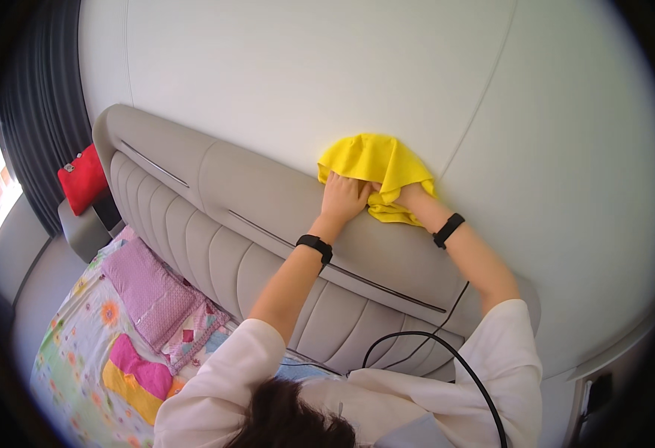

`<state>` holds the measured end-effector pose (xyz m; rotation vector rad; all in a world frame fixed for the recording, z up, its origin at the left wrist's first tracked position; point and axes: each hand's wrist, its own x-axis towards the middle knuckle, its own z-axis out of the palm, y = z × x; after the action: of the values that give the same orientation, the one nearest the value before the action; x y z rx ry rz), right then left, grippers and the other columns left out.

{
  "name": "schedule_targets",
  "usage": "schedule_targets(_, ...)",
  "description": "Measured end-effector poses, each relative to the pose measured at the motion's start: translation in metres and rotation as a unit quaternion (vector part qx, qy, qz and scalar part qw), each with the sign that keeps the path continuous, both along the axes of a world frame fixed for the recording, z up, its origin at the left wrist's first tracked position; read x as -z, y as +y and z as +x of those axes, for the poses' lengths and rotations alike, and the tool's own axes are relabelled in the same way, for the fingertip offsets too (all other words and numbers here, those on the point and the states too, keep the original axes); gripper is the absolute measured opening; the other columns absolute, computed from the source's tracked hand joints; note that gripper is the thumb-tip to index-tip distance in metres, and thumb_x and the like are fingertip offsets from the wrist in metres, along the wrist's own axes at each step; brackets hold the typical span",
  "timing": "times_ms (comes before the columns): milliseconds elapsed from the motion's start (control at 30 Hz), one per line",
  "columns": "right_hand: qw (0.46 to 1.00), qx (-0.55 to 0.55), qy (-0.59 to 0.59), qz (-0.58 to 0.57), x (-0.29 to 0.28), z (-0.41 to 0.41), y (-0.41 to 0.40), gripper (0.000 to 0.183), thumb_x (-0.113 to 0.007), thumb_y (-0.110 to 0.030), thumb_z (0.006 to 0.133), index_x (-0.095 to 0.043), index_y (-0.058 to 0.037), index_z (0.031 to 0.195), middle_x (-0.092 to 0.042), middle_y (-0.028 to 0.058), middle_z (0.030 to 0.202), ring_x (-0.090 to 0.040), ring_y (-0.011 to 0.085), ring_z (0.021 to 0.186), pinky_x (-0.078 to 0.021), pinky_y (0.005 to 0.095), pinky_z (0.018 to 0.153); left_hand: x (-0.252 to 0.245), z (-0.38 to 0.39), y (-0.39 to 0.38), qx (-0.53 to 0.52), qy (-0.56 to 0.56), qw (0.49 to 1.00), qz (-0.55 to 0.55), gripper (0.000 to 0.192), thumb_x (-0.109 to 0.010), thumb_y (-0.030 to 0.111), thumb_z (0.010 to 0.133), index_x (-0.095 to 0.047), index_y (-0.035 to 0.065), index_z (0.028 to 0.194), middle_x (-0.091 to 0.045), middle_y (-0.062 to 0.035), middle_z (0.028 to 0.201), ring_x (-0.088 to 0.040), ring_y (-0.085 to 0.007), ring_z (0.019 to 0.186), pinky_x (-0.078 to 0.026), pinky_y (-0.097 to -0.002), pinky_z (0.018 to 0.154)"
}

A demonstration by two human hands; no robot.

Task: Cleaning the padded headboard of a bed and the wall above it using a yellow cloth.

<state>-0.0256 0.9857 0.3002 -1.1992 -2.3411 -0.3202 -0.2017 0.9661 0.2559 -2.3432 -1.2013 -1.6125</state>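
A bright yellow cloth (369,159) is bunched at the top edge of a grey padded headboard (271,179), against the white wall. My left hand (343,197) grips the cloth's lower left edge, its fingertips hidden beneath the fabric. From the right, my right hand (407,195) reaches into the folds and holds the cloth; most of its fingers are covered. The two hands are close together over the headboard's smooth upper band. Each wrist wears a black band.
Below the headboard lies a bed with a floral sheet (81,364), a pink pillow (151,288) and a pink-and-yellow cloth item (137,375). A red bag-like item (84,179) stands by the dark curtain (42,106). A black cable (417,334) loops near my body. Behind rises a white wall (305,73).
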Motion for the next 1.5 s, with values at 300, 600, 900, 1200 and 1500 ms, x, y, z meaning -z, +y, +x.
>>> schedule_targets(300,0.919,0.099,-0.021,0.38,-0.275,0.017,-0.009,0.055,-0.061,-0.043,0.084,-0.05,-0.0095,0.126,-0.053,0.0121,0.128,-0.049,0.032,0.117,-0.0395,0.0399,0.098,-0.004,0.001,-0.003,0.028,-0.074,0.994,0.073,0.06,-0.051,0.014,0.084,-0.03,0.0014,0.139,-0.027,-0.0198,0.145,-0.026,-0.0357,0.135,-0.021,-0.0462,0.11)
schedule_targets(600,0.841,0.271,0.117,0.453,-0.394,-0.063,-0.018,0.048,-0.047,-0.042,0.091,-0.052,-0.0036,0.119,-0.052,0.0197,0.125,-0.049,0.0351,0.114,-0.0379,0.0407,0.098,-0.008,0.001,-0.01,0.003,-0.07,0.997,0.041,0.059,-0.051,0.017,0.087,-0.029,0.0028,0.14,-0.026,-0.0136,0.148,-0.024,-0.031,0.137,-0.021,-0.0446,0.111)
schedule_targets(900,0.966,-0.168,0.143,0.136,-0.279,-0.172,0.079,0.052,-0.05,-0.042,0.091,-0.045,-0.0116,0.132,-0.047,0.011,0.135,-0.044,0.0282,0.122,-0.0351,0.0357,0.102,-0.007,-0.011,-0.004,0.01,-0.067,0.998,0.011,0.062,-0.049,0.022,0.088,-0.026,0.0076,0.143,-0.022,-0.0126,0.15,-0.022,-0.0309,0.138,-0.019,-0.0455,0.111)
schedule_targets(1200,0.973,-0.175,-0.14,0.057,-0.012,-0.271,0.145,0.057,-0.054,-0.045,0.086,-0.045,-0.0121,0.131,-0.046,0.0134,0.135,-0.043,0.0291,0.124,-0.0344,0.0368,0.103,0.01,0.001,0.011,0.057,-0.098,0.994,0.009,0.052,-0.046,0.024,0.089,-0.038,0.0042,0.136,-0.036,-0.0166,0.142,-0.029,-0.0335,0.133,-0.023,-0.044,0.11)
schedule_targets(1500,0.96,-0.235,0.037,-0.145,-0.112,-0.269,0.188,0.059,-0.065,-0.031,0.083,-0.041,-0.0076,0.132,-0.044,0.0104,0.136,-0.037,0.0227,0.13,-0.0326,0.0339,0.106,0.001,-0.01,-0.002,0.021,-0.054,0.998,-0.006,0.058,-0.05,0.018,0.085,-0.033,0.0093,0.14,-0.029,-0.0139,0.146,-0.027,-0.031,0.135,-0.023,-0.0425,0.111)
